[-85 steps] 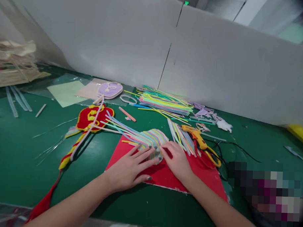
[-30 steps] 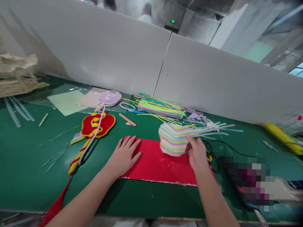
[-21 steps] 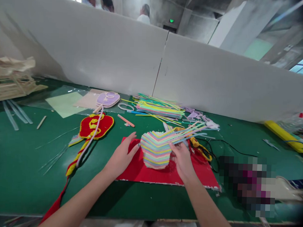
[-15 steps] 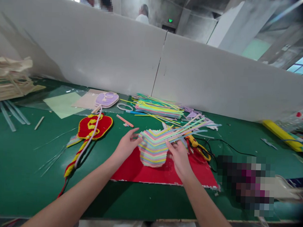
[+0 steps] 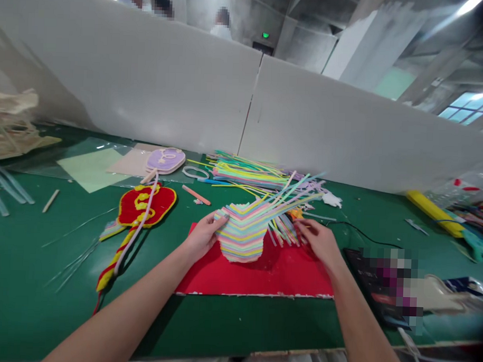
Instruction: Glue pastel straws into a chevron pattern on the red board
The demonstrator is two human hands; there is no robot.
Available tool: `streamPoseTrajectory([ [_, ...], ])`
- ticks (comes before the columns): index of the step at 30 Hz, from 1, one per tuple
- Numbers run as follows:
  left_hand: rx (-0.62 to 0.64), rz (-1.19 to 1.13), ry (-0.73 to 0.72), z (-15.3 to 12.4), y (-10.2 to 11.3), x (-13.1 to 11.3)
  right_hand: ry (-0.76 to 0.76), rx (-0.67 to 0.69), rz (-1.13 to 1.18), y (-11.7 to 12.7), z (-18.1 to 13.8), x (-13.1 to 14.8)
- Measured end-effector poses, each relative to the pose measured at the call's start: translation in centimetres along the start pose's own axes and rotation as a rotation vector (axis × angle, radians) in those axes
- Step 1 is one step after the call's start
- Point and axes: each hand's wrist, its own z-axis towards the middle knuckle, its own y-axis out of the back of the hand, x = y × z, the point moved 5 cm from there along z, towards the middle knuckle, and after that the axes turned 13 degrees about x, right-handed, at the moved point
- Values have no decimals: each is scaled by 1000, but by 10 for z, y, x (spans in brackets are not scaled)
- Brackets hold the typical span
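A piece made of pastel chenille stems [image 5: 241, 236] laid side by side in V-shaped stripes is over a red board [image 5: 294, 272], its loose stem ends fanning out to the upper right. My left hand [image 5: 203, 236] pinches its left edge between thumb and fingers. My right hand [image 5: 319, 237] is apart from the striped piece, its fingers curled at an orange and yellow glue gun [image 5: 296, 213] lying behind the board. Most of the gun is hidden by that hand. Short cut stems [image 5: 283, 230] show between the piece and my right hand.
A bundle of loose chenille stems [image 5: 249, 173] lies behind the board. To the left are a red and yellow fan-shaped piece [image 5: 147, 204], a purple one [image 5: 165, 160] and a pink marker-like stick [image 5: 196, 195]. A dark phone-like device [image 5: 365, 280] lies right. A white partition [image 5: 169, 83] stands behind.
My right hand has let go of the striped piece and moved right to the glue gun. My left hand keeps hold of the piece's left edge. The view has shifted slightly.
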Motion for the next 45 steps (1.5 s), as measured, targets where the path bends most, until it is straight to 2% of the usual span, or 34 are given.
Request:
streamPoseTrajectory([
  [2, 0, -32, -2, 0, 1, 0, -66, -141, -109, 11, 10, -18],
  [4, -2, -57, -5, 0, 0, -1, -107, -186, -197, 9, 16, -31],
  [10, -14, -115, -29, -1, 1, -4, -133, -199, -375, -5, 20, -47],
  [14, -13, -132, -21, -1, 3, -3, -148, -227, -430, 6, 25, -53],
  [20, -10, -153, -4, 0, 5, 0, -261, -281, -462, 30, 30, -76],
  [26, 2, -160, 9, -2, 2, -3, -276, -302, -402, 33, 26, -90],
  [28, 20, -109, 7, -3, 0, -4, -241, -360, -368, 33, 24, -85],
  [30, 22, 40, 1, -4, -1, -5, -183, -420, -331, 37, 23, -76],
  [33, -32, 273, -14, -3, 0, -5, -94, -508, -278, 47, 23, -55],
  [36, -115, 426, -41, -4, 1, -6, -17, -661, -214, 58, 14, -26],
  [38, -154, 532, -52, -6, 0, -9, 130, -798, -123, 59, 1, 1],
  [41, -169, 631, -51, -7, -4, -12, 330, -781, -93, 44, -15, 45],
  [45, -167, 664, -40, -6, -4, -12, 548, -646, -162, 8, -26, 85],
])
